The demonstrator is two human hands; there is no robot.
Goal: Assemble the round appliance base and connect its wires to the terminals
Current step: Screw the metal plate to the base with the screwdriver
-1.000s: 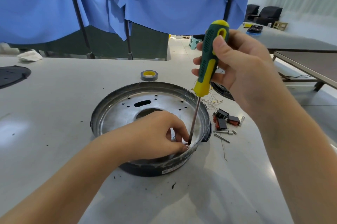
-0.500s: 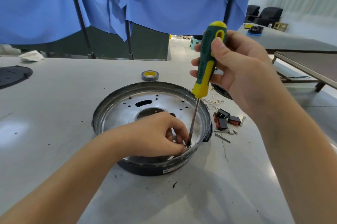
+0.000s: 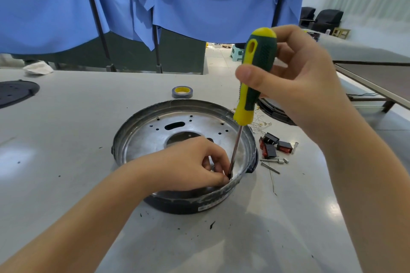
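The right hand [image 3: 295, 86] wraps the screwdriver [image 3: 255, 77] upright while the left hand [image 3: 190, 164] pinches near its tip, steadying it inside the base [image 3: 133, 130].

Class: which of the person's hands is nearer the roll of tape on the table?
Right. The right hand grips the screwdriver just right of the tape; the left hand is lower, inside the base.

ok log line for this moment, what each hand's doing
right hand grips screwdriver | tip at base near rim | left hand steadies tip
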